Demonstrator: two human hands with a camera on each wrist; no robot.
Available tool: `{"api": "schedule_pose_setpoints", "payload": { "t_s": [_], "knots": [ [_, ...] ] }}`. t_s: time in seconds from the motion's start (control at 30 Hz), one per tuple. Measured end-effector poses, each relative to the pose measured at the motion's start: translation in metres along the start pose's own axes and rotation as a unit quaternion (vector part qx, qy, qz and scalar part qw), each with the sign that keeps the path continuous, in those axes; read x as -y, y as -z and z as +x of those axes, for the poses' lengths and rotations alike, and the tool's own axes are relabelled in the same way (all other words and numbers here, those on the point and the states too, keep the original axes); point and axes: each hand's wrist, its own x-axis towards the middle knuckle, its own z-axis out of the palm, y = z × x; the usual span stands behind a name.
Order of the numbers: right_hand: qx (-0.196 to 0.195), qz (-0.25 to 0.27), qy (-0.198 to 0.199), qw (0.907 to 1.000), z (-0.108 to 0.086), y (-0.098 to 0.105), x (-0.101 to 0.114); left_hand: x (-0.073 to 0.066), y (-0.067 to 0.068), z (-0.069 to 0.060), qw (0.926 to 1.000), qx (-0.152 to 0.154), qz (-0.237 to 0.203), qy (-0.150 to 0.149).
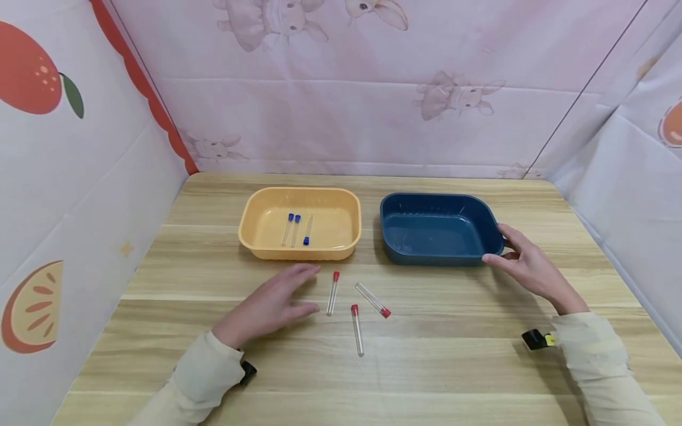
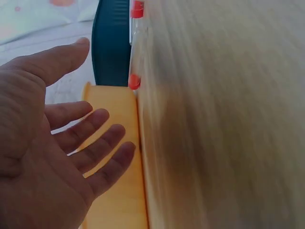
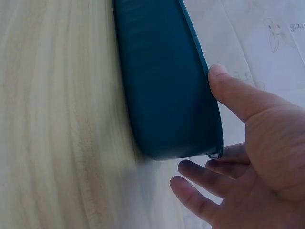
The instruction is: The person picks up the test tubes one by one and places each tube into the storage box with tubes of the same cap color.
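Note:
Three clear tubes with red caps lie on the wooden table: an upright-lying one (image 1: 333, 294), a slanted one (image 1: 371, 299) and a lower one (image 1: 357, 331). My left hand (image 1: 269, 305), fingers spread and empty, is left of them, in front of the yellow bin (image 1: 298, 254); the left wrist view shows its palm (image 2: 52, 157). Three blue-capped tubes (image 1: 296, 231) lie inside that bin. My right hand (image 1: 533, 266) holds the right end of the dark blue bin (image 1: 437, 259) at its near corner, thumb on the rim in the right wrist view (image 3: 267, 143). That bin has no tubes inside.
The two bins stand side by side near the table's back edge, with a gap between them. Printed cloth (image 1: 346, 130) hangs behind the table and at both sides. Wood-grain tabletop (image 1: 453, 367) lies in front of the tubes and the blue bin.

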Motion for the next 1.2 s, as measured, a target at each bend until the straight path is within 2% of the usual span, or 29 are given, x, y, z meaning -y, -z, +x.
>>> {"api": "schedule_pose_setpoints", "payload": {
  "t_s": [0.13,0.33,0.73,1.0,1.2],
  "knots": [
    [-0.003,-0.004,-0.005,1.0000,0.000,0.001,-0.001,-0.001,-0.004,0.005,0.9999,0.015,0.007,-0.001],
    [-0.007,0.005,0.000,1.0000,0.001,0.001,-0.001,-0.001,-0.008,0.015,0.9993,0.027,0.019,-0.017],
    [-0.010,0.006,-0.008,0.9999,0.000,0.000,-0.004,0.000,-0.013,0.024,0.9970,0.073,0.026,0.002],
    [-0.011,0.010,-0.015,0.9998,0.000,-0.001,-0.007,-0.002,-0.017,0.029,0.9957,0.082,0.044,-0.006],
    [-0.013,0.010,-0.020,0.9997,-0.001,-0.003,-0.008,-0.004,-0.021,0.032,0.9946,0.075,0.068,-0.024]
  ]
}}
